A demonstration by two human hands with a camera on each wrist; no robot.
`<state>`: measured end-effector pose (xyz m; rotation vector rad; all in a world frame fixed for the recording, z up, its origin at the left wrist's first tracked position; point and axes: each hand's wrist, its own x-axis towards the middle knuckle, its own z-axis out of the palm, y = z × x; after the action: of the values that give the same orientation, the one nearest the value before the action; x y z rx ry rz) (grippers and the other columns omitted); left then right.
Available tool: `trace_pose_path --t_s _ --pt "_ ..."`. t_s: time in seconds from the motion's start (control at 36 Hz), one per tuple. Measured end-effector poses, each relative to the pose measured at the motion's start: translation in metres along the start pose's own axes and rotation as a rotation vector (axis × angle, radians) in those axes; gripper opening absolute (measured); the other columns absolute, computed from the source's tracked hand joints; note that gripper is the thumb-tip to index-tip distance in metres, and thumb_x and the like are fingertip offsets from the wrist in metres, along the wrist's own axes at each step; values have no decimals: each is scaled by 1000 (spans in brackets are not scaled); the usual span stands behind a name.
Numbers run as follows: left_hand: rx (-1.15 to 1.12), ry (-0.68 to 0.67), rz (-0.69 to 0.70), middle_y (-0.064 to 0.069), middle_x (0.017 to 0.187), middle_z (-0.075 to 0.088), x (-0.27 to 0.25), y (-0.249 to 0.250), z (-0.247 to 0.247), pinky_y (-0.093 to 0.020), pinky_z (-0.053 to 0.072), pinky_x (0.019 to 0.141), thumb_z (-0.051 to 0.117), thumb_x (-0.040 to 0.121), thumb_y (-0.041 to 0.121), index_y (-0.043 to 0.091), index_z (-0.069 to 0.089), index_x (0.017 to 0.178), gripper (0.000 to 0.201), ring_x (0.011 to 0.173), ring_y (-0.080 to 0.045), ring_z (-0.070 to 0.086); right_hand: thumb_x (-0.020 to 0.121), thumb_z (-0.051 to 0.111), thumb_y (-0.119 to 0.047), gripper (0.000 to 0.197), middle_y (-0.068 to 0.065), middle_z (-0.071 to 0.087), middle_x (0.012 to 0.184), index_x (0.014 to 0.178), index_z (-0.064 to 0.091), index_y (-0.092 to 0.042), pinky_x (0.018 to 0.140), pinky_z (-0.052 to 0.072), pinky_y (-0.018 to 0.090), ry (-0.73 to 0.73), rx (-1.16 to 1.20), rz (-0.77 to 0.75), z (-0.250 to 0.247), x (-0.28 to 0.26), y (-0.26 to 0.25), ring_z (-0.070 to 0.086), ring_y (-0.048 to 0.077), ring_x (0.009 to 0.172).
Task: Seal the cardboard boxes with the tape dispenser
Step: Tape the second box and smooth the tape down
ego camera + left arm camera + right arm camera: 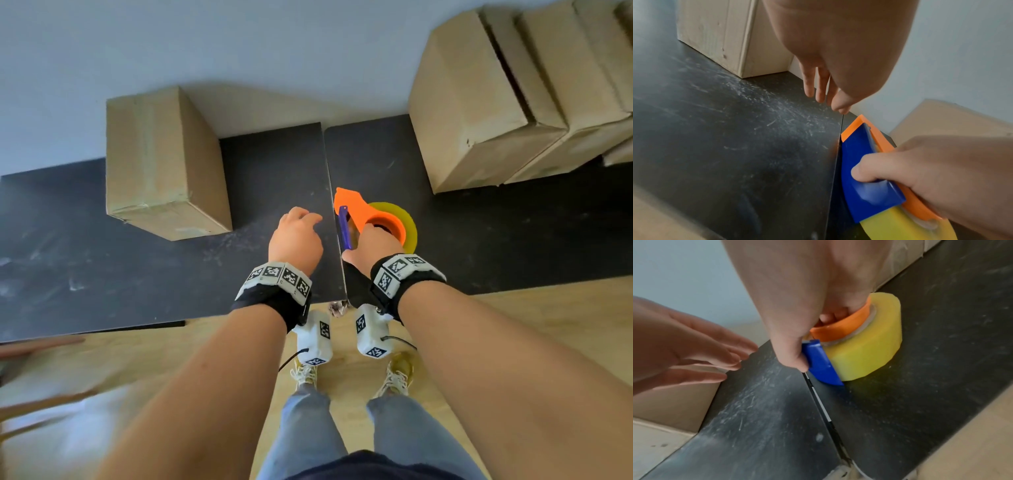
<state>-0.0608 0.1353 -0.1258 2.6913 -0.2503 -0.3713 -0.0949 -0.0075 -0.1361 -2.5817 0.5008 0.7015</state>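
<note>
The right hand [371,245] has its fingers [827,318] curled inside the orange core of the tape dispenser [371,219], thumb pressed on the blue blade guard — clamped on it; the dispenser's yellow roll rests on the black tabletop [479,240], just right of the seam between the two panels. Just left of those fingers, across the seam, the left hand [297,236] hovers with fingers [809,81] straight and slightly apart, holding nothing; beyond and left of it a closed cardboard box [161,161] stands on the tabletop; further right of the dispenser — against the wall — sits a stack of cardboard boxes [479,102].
</note>
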Motion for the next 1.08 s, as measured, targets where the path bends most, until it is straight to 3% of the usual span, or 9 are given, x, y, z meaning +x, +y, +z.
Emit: trace_pose_path --t_s 0.11,0.25,0.39,0.5,0.67,0.78,0.89,1.0,1.08 --pt "-12 19 -13 0 132 48 -1 4 0 -35 44 95 41 94 7 21 58 128 40 123 -19 41 87 68 -44 34 4 62 80 81 49 -17 64 50 32 12 51 2 -5 -3 5 60 22 71" --pt "-21 39 -41 0 132 48 -3 19 -1 -37 44 98 42 93 8 20 58 128 40 124 -19 42 90 59 -40 35 4 50 61 70 46 -14 54 39 30 64 226 -34 -29 -13 16 52 24 60" --pt "-25 83 -6 -1 132 49 -3 49 -7 -37 44 97 43 92 7 18 60 125 39 125 -21 41 86 54 -34 33 6 45 63 64 44 -12 57 32 35 81 668 67 -68 -22 33 43 27 65" --pt "-31 115 9 2 133 48 -1 76 -13 -37 44 95 41 93 8 21 59 127 41 124 -18 41 83 55 -36 24 9 50 77 79 51 -12 67 33 35 28 916 154 -88 -33 58 46 24 73" --pt "-48 149 26 4 134 46 -2 120 -17 -33 44 91 40 92 8 23 56 130 44 121 -17 45 79 70 -58 60 11 68 102 105 70 -3 76 44 33 113 863 123 -108 -46 97 64 29 96" --pt "-58 161 50 3 134 46 -2 151 -13 -36 46 92 41 91 7 24 56 129 45 120 -20 47 80 72 -56 57 9 67 107 108 69 -6 79 44 32 171 841 108 -129 -60 126 62 28 101" --pt "-33 159 105 2 135 46 -2 186 -8 -37 44 94 41 91 7 23 55 131 45 124 -19 42 78 74 -54 44 10 67 98 82 64 -11 74 46 33 222 831 132 -145 -70 162 64 29 92" --pt "3 125 184 0 140 43 5 225 -5 -38 43 94 43 91 9 21 46 138 49 129 -21 38 80 71 -56 50 5 63 82 90 62 -8 55 37 27 247 777 186 -155 -76 199 58 18 71" --pt "46 95 247 -1 144 39 15 252 -3 -38 43 96 45 90 8 21 39 142 54 129 -24 38 81 68 -59 50 5 59 76 85 60 -9 56 36 28 274 734 232 -161 -77 219 55 17 67"
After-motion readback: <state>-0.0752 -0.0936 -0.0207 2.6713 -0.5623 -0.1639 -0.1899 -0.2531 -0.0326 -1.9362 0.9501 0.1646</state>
